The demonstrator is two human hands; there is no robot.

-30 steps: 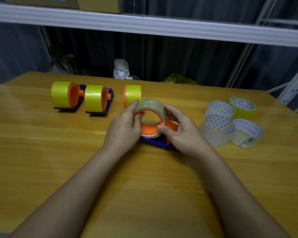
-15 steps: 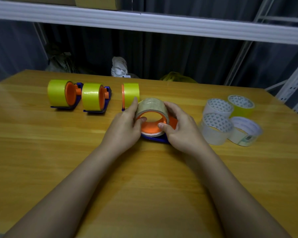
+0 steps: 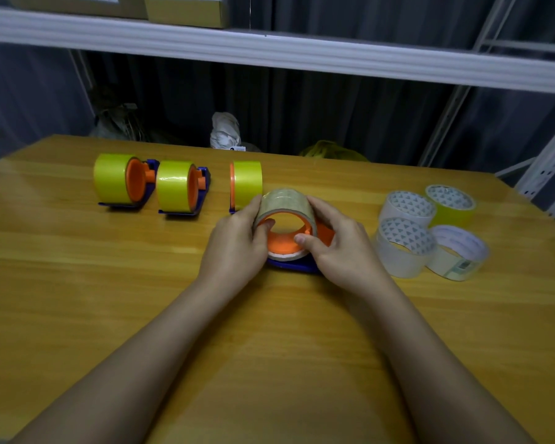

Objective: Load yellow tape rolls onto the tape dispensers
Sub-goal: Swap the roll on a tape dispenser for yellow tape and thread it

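Observation:
A clear tape roll [image 3: 284, 203] sits around the orange spool [image 3: 282, 245] of a blue dispenser [image 3: 293, 265] at the table's middle. My left hand [image 3: 237, 241] grips the roll's left side, thumb inside the spool. On the right side my right hand [image 3: 340, 248] grips it, thumb on the spool rim. Three dispensers stand behind to the left, each carrying a yellow roll: one [image 3: 113, 182], a second [image 3: 175, 185], and a third [image 3: 247, 181]. A loose yellow roll [image 3: 450, 208] lies at the right.
Two clear rolls [image 3: 404, 206] [image 3: 401, 251] and a pale roll with a label [image 3: 458, 256] lie beside the loose yellow one on the wooden table [image 3: 269, 347]. A white shelf [image 3: 269, 52] runs overhead at the back. Metal racking [image 3: 545, 168] stands at the far right.
The clear roll and orange spool have tilted a little lower onto the blue dispenser, and both hands have shifted slightly with it. The view has drifted a bit.

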